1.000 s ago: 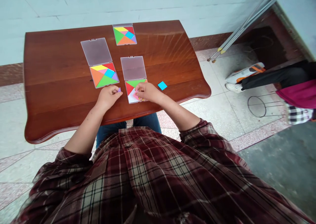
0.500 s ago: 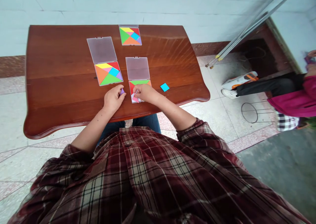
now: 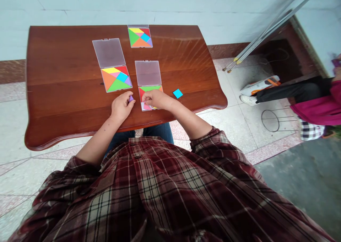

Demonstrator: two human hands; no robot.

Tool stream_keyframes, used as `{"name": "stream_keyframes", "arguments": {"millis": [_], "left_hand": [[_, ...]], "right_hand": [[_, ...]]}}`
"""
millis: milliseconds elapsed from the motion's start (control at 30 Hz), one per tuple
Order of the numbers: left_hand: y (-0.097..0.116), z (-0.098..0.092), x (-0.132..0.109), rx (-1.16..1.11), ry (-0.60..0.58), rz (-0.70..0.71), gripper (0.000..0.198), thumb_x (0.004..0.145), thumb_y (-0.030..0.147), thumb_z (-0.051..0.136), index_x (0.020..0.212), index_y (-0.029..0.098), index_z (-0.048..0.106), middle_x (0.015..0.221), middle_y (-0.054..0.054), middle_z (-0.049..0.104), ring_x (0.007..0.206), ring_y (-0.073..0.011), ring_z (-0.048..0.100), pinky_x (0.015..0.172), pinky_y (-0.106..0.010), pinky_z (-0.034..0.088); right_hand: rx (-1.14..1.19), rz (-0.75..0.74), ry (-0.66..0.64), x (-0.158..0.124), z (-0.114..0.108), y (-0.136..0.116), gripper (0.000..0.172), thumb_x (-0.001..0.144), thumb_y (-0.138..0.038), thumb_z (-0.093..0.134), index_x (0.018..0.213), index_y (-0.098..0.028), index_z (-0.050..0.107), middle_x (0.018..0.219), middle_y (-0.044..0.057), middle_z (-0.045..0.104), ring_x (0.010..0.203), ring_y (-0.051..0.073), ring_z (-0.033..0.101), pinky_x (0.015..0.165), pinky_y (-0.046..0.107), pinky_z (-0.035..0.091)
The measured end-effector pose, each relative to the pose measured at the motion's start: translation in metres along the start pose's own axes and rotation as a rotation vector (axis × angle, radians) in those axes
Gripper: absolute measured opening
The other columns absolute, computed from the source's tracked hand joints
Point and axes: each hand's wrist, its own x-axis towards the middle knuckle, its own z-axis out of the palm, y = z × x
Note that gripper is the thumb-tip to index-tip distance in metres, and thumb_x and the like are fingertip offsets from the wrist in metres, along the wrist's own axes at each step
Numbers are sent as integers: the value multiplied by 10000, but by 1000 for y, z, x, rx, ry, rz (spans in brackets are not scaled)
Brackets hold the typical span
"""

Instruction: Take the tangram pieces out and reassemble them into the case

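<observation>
I see L hand (image 3: pixel 122 106) pinching purple pc (image 3: pixel 130 98), R hand (image 3: pixel 156 99) over open case (image 3: pixel 148 73), blue sq (image 3: pixel 178 93) on tbl (image 3: pixel 66 82).

Head view (downward) over table (image 3: pixel 173 71)

Crutches (image 3: pixel 266 33) slant near a white shoe (image 3: pixel 248 100) on tiled floor (image 3: pixel 226 128).

A home-like room, its exact use unclear, is suggested by a curved-edged wooden table (image 3: pixel 66 103) at centre left; a pale wall (image 3: pixel 93 4) is seen across the top; crutches (image 3: pixel 238 61) are stood upper right, above floor tiles (image 3: pixel 237 124).
</observation>
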Motion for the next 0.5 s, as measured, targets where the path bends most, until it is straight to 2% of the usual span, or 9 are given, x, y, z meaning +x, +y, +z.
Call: {"name": "stream_keyframes", "arguments": {"millis": [100,233,500], "left_hand": [[-1,0,0,10,1,7,317,814,262,584,1114,187,653,844,-23,646,805,-182,585,784,-296,453],[1,0,0,15,-6,0,324,817,263,575,1123,188,651,865,-26,655,823,-186,594,803,-301,460],[3,-2,-1,24,-8,-8,287,824,253,583,1097,197,651,879,-32,650,848,-191,593,828,-306,460]], "right_hand": [[-91,-28,8,2,3,-4,229,771,-24,521,894,-145,671,682,-33,574,632,94,483,683,248,350],[-147,-64,82,4,6,-9,201,761,-21,524,837,-142,666,752,-8,603,711,106,507,706,244,352],[-182,-29,93,1,12,-7,134,777,-59,547,795,-154,639,749,-3,581,701,112,484,702,252,342]]}}
